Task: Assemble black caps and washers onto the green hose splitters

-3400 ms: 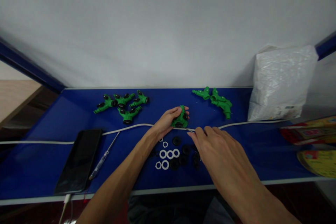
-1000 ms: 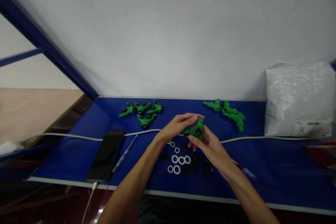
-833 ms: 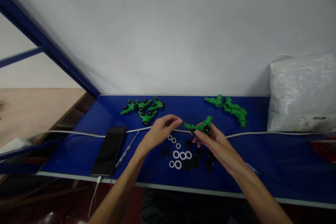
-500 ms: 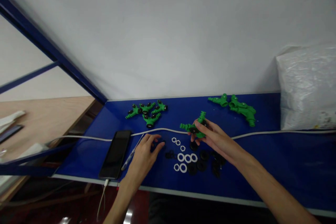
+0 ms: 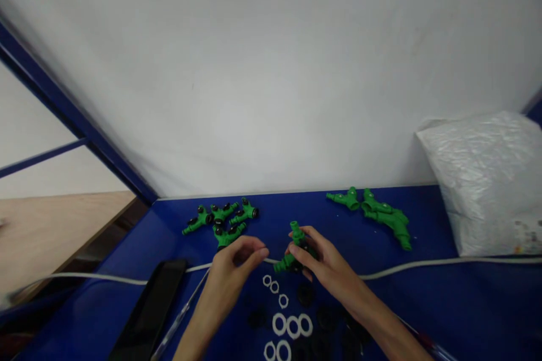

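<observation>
The right hand [image 5: 324, 262] grips a green Y-shaped hose connector [image 5: 294, 248] above the middle of the blue worktop [image 5: 423, 299], fingers closed around its body, with one branch pointing up and another projecting down-left toward the left hand. The left hand [image 5: 235, 265] is raised just beside the connector, thumb and fingertips pinched narrowly together; whether a small part sits between them cannot be determined. Directly below the hands, toward the near edge of the worktop, lie loose white rings [image 5: 292, 325] in a small cluster, with black rubber washers [image 5: 305, 294] scattered among and to the right of them. A white cable [image 5: 423, 265] runs across the worktop from left to right, passing behind the hands. Near the rear edge, left of centre, a group of green connectors fitted with black parts [image 5: 222, 219] lies together; right of centre, near the same edge, a second group of plain green connectors [image 5: 376, 215] lies together. A black smartphone [image 5: 150, 313] lies flat at the near left, with a screwdriver [image 5: 180, 318] just beside its right edge. A white plastic bag [image 5: 486, 175] stands at the right rear corner against the wall.
</observation>
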`<state>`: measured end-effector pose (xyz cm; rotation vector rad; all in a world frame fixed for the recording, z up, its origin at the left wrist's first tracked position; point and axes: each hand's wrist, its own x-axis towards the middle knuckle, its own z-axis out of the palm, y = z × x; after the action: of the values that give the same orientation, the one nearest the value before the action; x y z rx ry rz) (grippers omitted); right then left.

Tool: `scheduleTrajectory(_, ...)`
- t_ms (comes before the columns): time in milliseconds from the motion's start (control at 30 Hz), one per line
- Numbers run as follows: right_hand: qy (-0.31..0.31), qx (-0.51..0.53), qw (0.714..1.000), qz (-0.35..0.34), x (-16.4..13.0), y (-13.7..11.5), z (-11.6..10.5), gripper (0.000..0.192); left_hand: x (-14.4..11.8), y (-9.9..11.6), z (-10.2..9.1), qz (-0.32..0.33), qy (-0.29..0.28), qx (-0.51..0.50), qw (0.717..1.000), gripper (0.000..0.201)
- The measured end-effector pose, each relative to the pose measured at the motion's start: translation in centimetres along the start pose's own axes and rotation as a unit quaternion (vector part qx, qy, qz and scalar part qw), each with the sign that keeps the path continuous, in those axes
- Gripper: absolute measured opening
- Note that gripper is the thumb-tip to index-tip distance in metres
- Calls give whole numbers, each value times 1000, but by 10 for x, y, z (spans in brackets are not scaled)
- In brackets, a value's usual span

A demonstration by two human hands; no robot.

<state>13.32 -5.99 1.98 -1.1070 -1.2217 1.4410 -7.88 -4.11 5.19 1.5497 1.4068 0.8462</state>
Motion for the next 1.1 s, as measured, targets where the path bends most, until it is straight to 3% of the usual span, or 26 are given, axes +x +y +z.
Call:
scheduleTrajectory(167,26,-40,999,-21,0,4,-4,37,48,32,45,97,-87,-89,987,28)
scheduleTrajectory(333,88,-64,994,-28,1,10,-16,43,67,25,69,108,-114,-104,982,37)
scheduleTrajectory(567,107,4,993,57,-6,4,-10,61,61,17,69,82,-147,-125,978,38)
scheduleTrajectory(800,161,8,986,28,-7,8,-5,48,59,17,75,54,-177,-219,958,35)
scheduleTrajectory(1100,166,12,986,2,-8,1,-7,48,52,20,77,31,-205,-272,940,40)
